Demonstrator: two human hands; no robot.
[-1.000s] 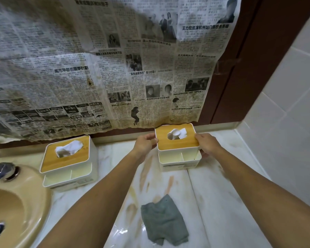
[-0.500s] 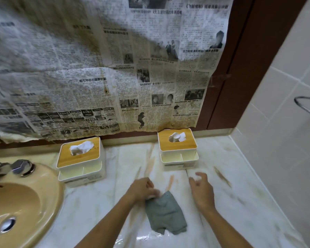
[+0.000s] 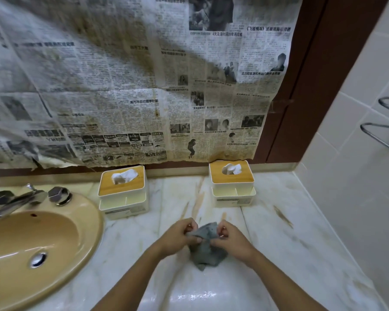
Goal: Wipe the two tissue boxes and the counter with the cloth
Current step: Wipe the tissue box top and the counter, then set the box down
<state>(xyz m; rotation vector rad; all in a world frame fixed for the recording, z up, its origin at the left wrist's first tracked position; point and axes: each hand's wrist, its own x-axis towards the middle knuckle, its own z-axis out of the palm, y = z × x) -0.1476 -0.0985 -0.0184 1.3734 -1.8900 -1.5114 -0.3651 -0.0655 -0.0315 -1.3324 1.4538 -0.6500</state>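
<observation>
As grey cloth (image 3: 206,249) hangs bunched over counter (image 3: 290,232), top edge is pinched by left hand (image 3: 177,237) and right hand (image 3: 231,240) (fingers curled on fabric). Left tissue box (image 3: 122,191) and right tissue box (image 3: 231,184) are set by back wall, well apart.
</observation>
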